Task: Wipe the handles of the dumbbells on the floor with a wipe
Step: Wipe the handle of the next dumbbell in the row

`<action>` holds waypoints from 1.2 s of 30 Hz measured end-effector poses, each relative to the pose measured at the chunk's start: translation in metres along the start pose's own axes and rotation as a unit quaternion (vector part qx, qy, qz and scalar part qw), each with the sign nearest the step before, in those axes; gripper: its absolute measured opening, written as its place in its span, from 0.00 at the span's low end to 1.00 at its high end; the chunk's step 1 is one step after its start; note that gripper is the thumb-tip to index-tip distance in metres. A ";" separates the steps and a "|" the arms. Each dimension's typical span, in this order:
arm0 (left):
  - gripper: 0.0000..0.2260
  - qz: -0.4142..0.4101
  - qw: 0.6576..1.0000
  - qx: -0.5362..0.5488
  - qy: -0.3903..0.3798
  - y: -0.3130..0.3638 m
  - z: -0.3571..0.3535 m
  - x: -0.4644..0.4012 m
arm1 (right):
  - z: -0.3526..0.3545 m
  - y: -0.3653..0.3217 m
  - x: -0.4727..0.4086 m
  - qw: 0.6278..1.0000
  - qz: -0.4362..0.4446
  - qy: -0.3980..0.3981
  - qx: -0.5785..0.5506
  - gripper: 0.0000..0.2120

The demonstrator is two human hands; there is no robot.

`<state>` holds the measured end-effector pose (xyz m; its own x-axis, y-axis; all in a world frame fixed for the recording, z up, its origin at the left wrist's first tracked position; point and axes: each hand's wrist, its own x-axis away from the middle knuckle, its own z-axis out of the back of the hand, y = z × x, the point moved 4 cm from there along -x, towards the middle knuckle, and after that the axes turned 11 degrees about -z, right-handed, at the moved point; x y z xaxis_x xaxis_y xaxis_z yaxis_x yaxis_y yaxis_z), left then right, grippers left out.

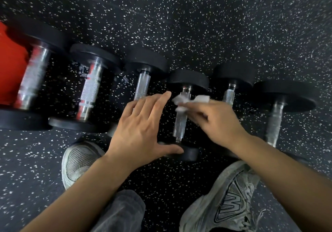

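Note:
Several black dumbbells with knurled chrome handles lie side by side on the speckled rubber floor. My right hand (213, 122) pinches a white wipe (190, 101) against the upper part of the middle dumbbell's handle (180, 124). My left hand (142, 124) hovers spread, fingers straight, over the gap between that dumbbell and its left neighbour's handle (142, 86). Its thumb reaches toward the middle dumbbell's near weight head (188, 153). Further handles lie to the right (228, 95) (274, 124) and to the left (89, 91) (33, 75).
My two grey sneakers (79, 161) (228, 199) stand just in front of the dumbbell row, with a grey trouser leg (122, 212) at the bottom. A red object (10, 64) sits at the far left behind the largest dumbbell. Speckled floor stretches beyond the row.

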<state>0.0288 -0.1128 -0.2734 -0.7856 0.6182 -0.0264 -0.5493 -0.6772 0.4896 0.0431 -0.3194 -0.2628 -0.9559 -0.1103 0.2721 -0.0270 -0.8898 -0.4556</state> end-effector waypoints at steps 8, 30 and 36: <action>0.58 0.003 1.000 -0.001 -0.002 0.000 -0.001 0.000 | -0.021 -0.005 0.013 0.985 0.030 -0.150 0.079 0.15; 0.58 0.010 1.000 0.001 -0.002 0.000 0.001 0.000 | -0.003 -0.004 -0.008 0.999 -0.035 -0.037 -0.015 0.19; 0.58 0.010 1.000 0.002 -0.006 0.000 0.000 -0.001 | -0.018 -0.001 0.000 0.995 -0.027 -0.083 0.046 0.18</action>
<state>0.0295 -0.1128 -0.2733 -0.7932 0.6089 -0.0057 -0.5317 -0.6880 0.4938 0.0376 -0.3107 -0.2772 -0.8920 -0.1270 0.4337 -0.0421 -0.9321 -0.3597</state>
